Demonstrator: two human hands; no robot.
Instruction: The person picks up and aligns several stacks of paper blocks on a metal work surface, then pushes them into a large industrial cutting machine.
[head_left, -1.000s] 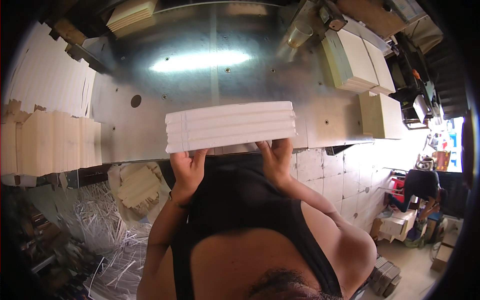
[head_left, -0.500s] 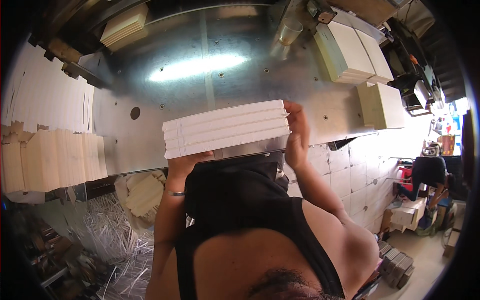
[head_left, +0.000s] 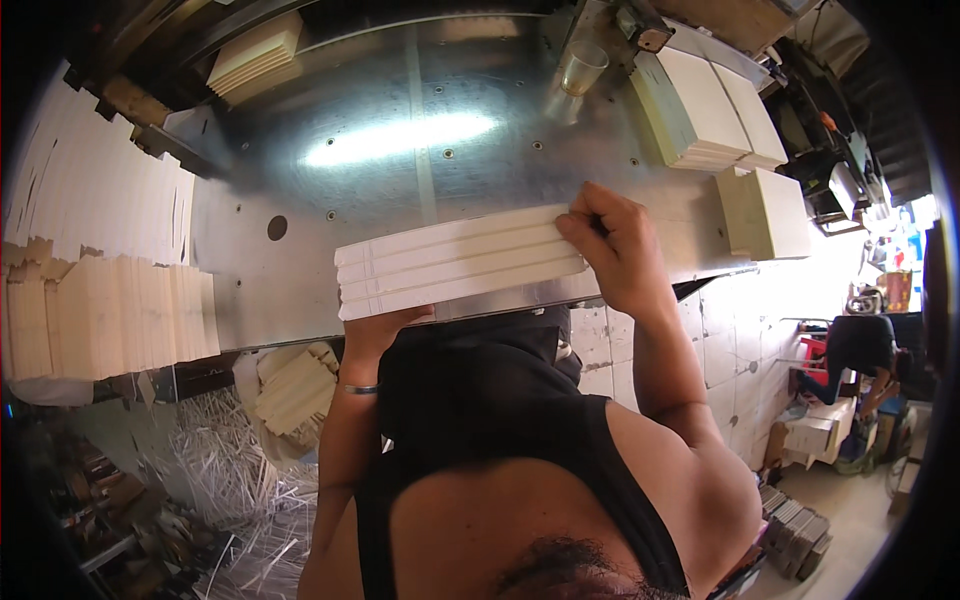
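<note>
A stack of white paper blocks (head_left: 460,258), four layers high, sits at the near edge of the metal bench (head_left: 300,290), in front of the person's black top (head_left: 480,400); it slants a little, its right end farther from the body than its left. Whether it rests on the bench or is held just above it, I cannot tell. The left hand (head_left: 375,332) is at the stack's near left corner, thumb stretched along the lower edge; its fingers are hidden under the paper, so how firmly they close cannot be told. A bracelet (head_left: 360,389) circles that wrist. The right hand (head_left: 622,255) is at the other end, thumb and bent forefinger pinching the far right corner of the stack. Farther back on the bench stands a clear plastic cup (head_left: 584,66) with some brownish liquid in it. At the right side are tall pale paper piles (head_left: 690,115) and, just nearer, a smaller cream block (head_left: 768,215). Along the left lies a long row of cream paper (head_left: 110,320). Below the bench on that side are loose paper shreds (head_left: 225,440). At the far right, a person in dark clothes (head_left: 860,345) bends near some boxes (head_left: 810,435).
</note>
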